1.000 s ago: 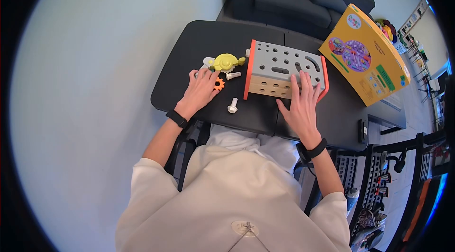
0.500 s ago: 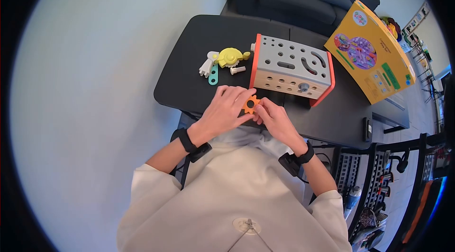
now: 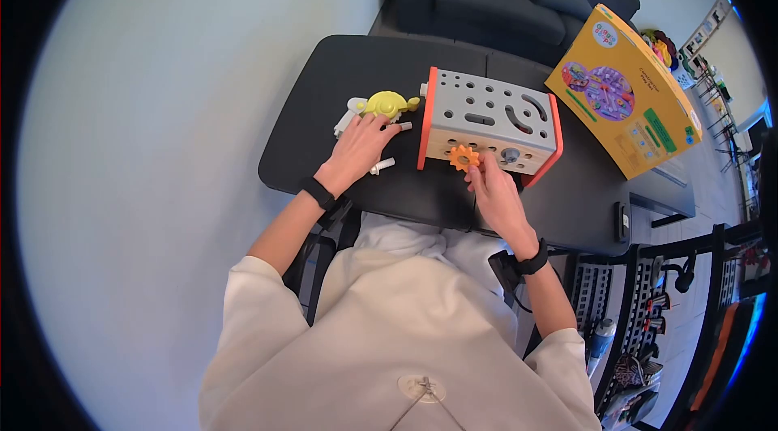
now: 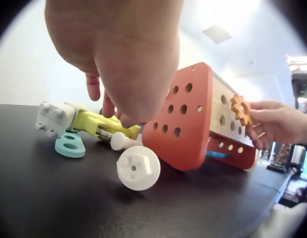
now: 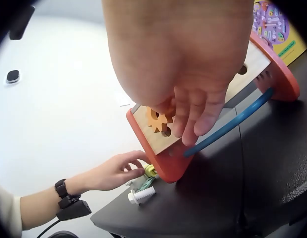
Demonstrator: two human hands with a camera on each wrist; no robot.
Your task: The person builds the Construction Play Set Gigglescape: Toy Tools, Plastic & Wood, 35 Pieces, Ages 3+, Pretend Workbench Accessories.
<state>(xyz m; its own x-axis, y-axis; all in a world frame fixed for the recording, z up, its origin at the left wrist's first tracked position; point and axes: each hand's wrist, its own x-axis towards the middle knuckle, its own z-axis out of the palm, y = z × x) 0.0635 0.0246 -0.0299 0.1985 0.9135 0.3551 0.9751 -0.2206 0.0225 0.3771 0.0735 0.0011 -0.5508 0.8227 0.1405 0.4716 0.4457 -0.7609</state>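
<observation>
In the head view my right hand (image 3: 502, 200) pinches an orange toy gear (image 3: 464, 158) at the front wooden face of a toy workbench box (image 3: 478, 99) with a grey holed top and red ends. The right wrist view shows the gear (image 5: 156, 120) flat along that face, partly behind the fingers. My left hand (image 3: 356, 154) is over the loose parts, fingers bent downward beside a white toy bolt (image 3: 407, 126). Another white bolt (image 4: 138, 167) lies closer to the left wrist camera. Beyond the fingers are a yellow toy piece (image 3: 387, 102) and a white knobbed piece (image 4: 57, 118).
A teal holed strip (image 4: 70, 146) lies under the white piece. One grey-blue bolt head (image 3: 510, 155) sits in the box's front face. A blue tube (image 5: 233, 124) runs along the box's underside. At the right stands a yellow carton (image 3: 620, 99); a sofa (image 3: 502, 6) is behind the table.
The gear went from the left side of the table, through both hands, to the box's front face in my right hand. My left hand has returned to the loose parts; the nearer bolt has shifted.
</observation>
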